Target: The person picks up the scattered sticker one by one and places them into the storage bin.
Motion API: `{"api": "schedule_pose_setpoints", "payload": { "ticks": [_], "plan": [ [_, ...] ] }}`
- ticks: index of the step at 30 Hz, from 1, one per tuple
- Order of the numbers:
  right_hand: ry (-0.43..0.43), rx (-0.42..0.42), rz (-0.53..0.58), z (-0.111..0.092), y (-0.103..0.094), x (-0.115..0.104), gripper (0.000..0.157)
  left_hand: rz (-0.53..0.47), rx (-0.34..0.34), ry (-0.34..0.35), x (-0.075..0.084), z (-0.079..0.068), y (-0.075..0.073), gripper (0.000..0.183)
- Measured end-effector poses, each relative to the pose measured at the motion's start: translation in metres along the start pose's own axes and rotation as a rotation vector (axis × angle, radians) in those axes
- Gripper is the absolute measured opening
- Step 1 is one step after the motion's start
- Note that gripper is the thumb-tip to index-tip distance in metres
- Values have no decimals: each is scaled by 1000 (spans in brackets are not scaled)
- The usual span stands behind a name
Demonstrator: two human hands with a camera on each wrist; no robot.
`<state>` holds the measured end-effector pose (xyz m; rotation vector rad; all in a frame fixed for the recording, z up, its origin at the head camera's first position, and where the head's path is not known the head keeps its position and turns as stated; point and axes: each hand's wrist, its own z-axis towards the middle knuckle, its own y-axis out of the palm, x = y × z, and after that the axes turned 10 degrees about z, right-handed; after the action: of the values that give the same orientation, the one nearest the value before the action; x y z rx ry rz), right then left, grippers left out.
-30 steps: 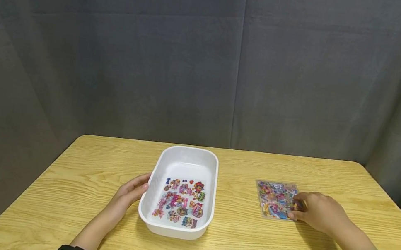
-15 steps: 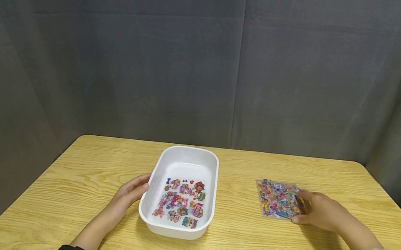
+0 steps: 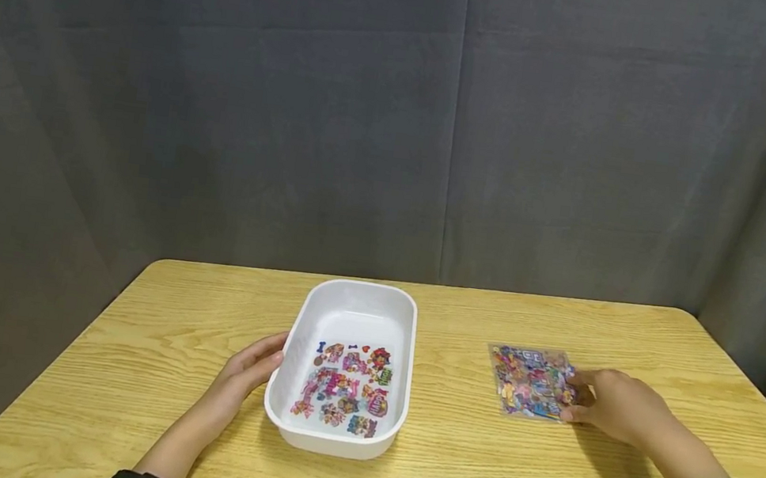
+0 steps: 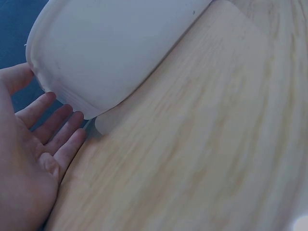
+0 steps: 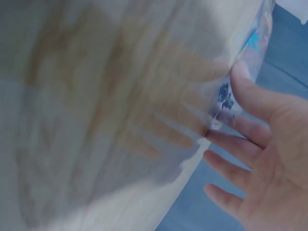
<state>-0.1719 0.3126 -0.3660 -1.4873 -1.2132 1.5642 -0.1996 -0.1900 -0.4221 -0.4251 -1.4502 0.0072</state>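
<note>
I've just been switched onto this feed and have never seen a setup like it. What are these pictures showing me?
There is no machine here: you see a person's bare left hand and right hand. The wide picture comes from a camera worn on the head, looking forward and down. The two closer ones come from a camera on each wrist.

On the wooden table stands a white tub with colorful stickers inside. The left hand touches its side. Apart from the tub, to its right, lies a clear sticker sheet; the right hand pinches its edge. I can't tell whether it's one sheet or several.
</note>
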Motion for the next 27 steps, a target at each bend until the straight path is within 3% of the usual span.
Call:
{"api": "schedule_pose_setpoints", "payload": {
  "ticks": [6, 27],
  "plan": [
    [-15, 64, -31, -1, 0, -5, 40, 0, 0, 5, 0, 0, 0, 52],
    [-61, 173, -28, -9, -8, -15, 28, 3, 7, 1, 0, 0, 0, 53]
  ]
}}
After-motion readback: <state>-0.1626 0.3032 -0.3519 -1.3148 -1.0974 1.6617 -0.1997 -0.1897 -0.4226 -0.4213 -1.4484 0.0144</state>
